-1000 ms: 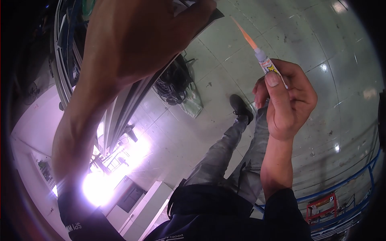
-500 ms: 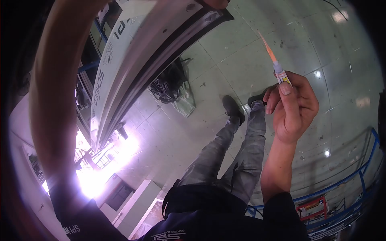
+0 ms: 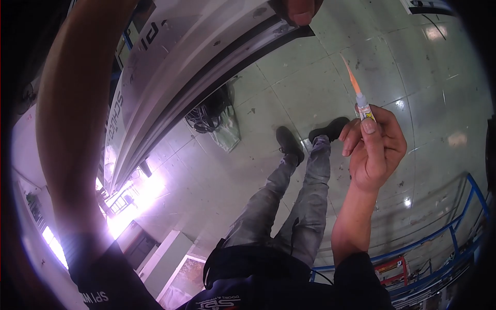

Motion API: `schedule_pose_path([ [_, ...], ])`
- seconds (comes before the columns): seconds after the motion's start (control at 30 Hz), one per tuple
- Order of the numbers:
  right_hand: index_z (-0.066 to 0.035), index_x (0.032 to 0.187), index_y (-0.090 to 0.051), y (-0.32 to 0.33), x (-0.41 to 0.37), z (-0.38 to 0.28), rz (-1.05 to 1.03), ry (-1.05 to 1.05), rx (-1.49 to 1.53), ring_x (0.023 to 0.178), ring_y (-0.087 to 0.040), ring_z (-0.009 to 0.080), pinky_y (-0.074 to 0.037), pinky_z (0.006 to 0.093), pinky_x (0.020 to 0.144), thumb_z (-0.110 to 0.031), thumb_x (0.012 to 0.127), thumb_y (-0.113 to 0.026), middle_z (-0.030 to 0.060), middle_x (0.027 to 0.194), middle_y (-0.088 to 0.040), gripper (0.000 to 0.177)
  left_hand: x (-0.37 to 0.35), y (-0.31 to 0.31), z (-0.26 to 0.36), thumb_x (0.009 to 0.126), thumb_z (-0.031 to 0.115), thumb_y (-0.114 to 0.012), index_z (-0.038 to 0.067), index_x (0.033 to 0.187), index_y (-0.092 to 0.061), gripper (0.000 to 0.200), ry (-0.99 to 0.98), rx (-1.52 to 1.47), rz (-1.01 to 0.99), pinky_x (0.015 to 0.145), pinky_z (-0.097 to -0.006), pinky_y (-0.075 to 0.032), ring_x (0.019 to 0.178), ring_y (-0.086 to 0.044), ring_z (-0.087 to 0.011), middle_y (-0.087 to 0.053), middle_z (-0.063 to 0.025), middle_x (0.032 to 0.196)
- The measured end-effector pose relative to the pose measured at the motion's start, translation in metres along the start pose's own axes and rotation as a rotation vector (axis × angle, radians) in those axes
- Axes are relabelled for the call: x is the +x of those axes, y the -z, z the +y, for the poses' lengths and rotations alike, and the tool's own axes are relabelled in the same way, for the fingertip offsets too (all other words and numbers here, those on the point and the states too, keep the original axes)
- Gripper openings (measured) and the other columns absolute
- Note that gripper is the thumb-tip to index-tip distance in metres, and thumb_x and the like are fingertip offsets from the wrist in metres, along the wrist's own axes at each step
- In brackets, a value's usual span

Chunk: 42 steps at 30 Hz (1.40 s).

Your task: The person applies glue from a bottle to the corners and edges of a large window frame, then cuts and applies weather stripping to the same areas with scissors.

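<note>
My right hand (image 3: 376, 147) is closed around a small glue bottle (image 3: 365, 110), gripped between thumb and fingers. Its long, thin tapered nozzle (image 3: 353, 80) looks orange and points up and away from me. At the top edge, only fingertips of my left hand (image 3: 300, 11) show, bent against the corner of a long window-frame profile (image 3: 206, 54). The rest of that hand is out of view. Pale film printed "SCHÜCO" covers one face of the profile, and a dark groove runs along its side. The nozzle is apart from the profile.
A dark bundle of cables (image 3: 204, 116) with a pale bag lies on the tiled floor (image 3: 289, 77). Blue metal railing (image 3: 454, 235) curves along the lower right, beside a red frame (image 3: 395, 268). Bright light glares at left, near a white box-like column (image 3: 165, 258).
The view has shifted slightly, and the profile's corner appears lower and further right. More of my left fingertips shows. My right hand still holds the glue bottle, now slightly lower in view.
</note>
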State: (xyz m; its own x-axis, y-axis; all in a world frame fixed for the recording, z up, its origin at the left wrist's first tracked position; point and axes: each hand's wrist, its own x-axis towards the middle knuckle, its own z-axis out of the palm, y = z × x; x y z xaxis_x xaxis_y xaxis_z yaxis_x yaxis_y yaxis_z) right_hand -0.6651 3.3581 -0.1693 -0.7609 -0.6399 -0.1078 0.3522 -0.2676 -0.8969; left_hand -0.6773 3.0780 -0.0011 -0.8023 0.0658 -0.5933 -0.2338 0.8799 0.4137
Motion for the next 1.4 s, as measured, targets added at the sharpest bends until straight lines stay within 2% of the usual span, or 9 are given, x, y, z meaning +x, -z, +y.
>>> schedule_pose_path([
  [0.07, 0.016, 0.105, -0.064, 0.002, 0.001, 0.002, -0.009, 0.007, 0.002, 0.044, -0.053, 0.0132, -0.042, 0.0262, 0.043, -0.009, 0.099, -0.065, 0.0121, 0.062, -0.061, 0.025, -0.003, -0.001, -0.003, 0.077, 0.015, -0.087, 0.002, 0.088, -0.081, 0.019, -0.051, 0.002, 0.014, 0.051, -0.0231, -0.047, 0.057, -0.065, -0.0092, -0.075, -0.0052, 0.072],
  [0.23, 0.016, 0.103, -0.064, 0.000, 0.002, 0.000, -0.011, 0.018, 0.022, 0.044, -0.053, 0.0138, -0.043, 0.0269, 0.042, -0.007, 0.098, -0.065, 0.0130, 0.065, -0.063, 0.023, 0.008, 0.008, 0.020, 0.076, 0.014, -0.086, 0.001, 0.086, -0.080, 0.017, 0.220, 0.013, -0.095, 0.051, -0.0243, -0.046, 0.056, -0.064, -0.0099, -0.074, -0.0054, 0.071],
  [0.47, 0.018, 0.097, -0.065, -0.005, 0.007, -0.011, -0.003, 0.000, 0.024, 0.046, -0.056, 0.0146, -0.044, 0.0282, 0.041, -0.005, 0.097, -0.066, 0.0207, 0.082, -0.068, 0.023, 0.008, 0.011, 0.019, 0.075, 0.013, -0.084, 0.001, 0.082, -0.079, 0.015, 0.191, 0.006, -0.107, 0.049, -0.0270, -0.044, 0.054, -0.061, -0.0106, -0.071, -0.0047, 0.066],
  [0.87, 0.014, 0.102, -0.066, -0.025, 0.016, -0.028, -0.041, 0.037, -0.045, 0.048, -0.052, 0.0092, -0.039, 0.0230, 0.045, -0.006, 0.095, -0.069, 0.0111, 0.070, -0.064, 0.022, 0.006, 0.012, 0.015, 0.069, 0.015, -0.085, 0.001, 0.079, -0.078, 0.019, 0.159, 0.009, -0.082, 0.051, -0.0300, -0.047, 0.057, -0.064, -0.0144, -0.072, -0.0073, 0.068],
  [0.97, 0.013, 0.103, -0.067, -0.029, 0.015, -0.035, -0.039, 0.036, -0.099, 0.051, -0.053, 0.0081, -0.040, 0.0224, 0.046, -0.006, 0.094, -0.071, 0.0102, 0.071, -0.064, 0.022, 0.016, 0.006, 0.031, 0.069, 0.014, -0.084, 0.001, 0.081, -0.078, 0.019, 0.324, 0.075, -0.089, 0.053, -0.0299, -0.048, 0.060, -0.066, -0.0153, -0.073, -0.0076, 0.070],
  [1.17, 0.012, 0.103, -0.068, -0.033, 0.013, -0.047, -0.020, 0.027, -0.189, 0.054, -0.054, 0.0066, -0.041, 0.0213, 0.048, -0.005, 0.093, -0.073, 0.0091, 0.074, -0.066, 0.021, 0.000, 0.002, -0.011, 0.068, 0.013, -0.082, 0.001, 0.083, -0.078, 0.020, -0.102, -0.059, -0.017, 0.057, -0.0304, -0.050, 0.063, -0.067, -0.0159, -0.073, -0.0077, 0.073],
  [1.23, 0.012, 0.103, -0.068, -0.034, 0.014, -0.049, -0.030, 0.034, -0.207, 0.055, -0.054, 0.0064, -0.041, 0.0211, 0.048, -0.006, 0.093, -0.073, 0.0088, 0.074, -0.066, 0.021, 0.001, 0.006, -0.007, 0.068, 0.013, -0.082, 0.000, 0.083, -0.078, 0.020, -0.033, -0.036, -0.050, 0.057, -0.0308, -0.050, 0.064, -0.067, -0.0164, -0.074, -0.0078, 0.073],
  [1.37, 0.012, 0.103, -0.068, -0.035, 0.014, -0.050, -0.033, 0.050, -0.237, 0.055, -0.054, 0.0063, -0.040, 0.0209, 0.047, -0.007, 0.093, -0.073, 0.0082, 0.073, -0.065, 0.021, 0.014, 0.007, 0.037, 0.067, 0.014, -0.082, 0.000, 0.083, -0.078, 0.021, 0.304, 0.092, -0.092, 0.059, -0.0313, -0.051, 0.065, -0.067, -0.0176, -0.074, -0.0083, 0.075],
  [1.4, 0.012, 0.103, -0.068, -0.035, 0.014, -0.049, -0.027, 0.054, -0.245, 0.054, -0.054, 0.0063, -0.040, 0.0209, 0.047, -0.007, 0.093, -0.074, 0.0080, 0.073, -0.065, 0.022, 0.013, 0.003, 0.032, 0.067, 0.014, -0.082, 0.001, 0.084, -0.078, 0.021, 0.256, 0.080, -0.074, 0.060, -0.0315, -0.051, 0.066, -0.067, -0.0178, -0.074, -0.0083, 0.075],
])
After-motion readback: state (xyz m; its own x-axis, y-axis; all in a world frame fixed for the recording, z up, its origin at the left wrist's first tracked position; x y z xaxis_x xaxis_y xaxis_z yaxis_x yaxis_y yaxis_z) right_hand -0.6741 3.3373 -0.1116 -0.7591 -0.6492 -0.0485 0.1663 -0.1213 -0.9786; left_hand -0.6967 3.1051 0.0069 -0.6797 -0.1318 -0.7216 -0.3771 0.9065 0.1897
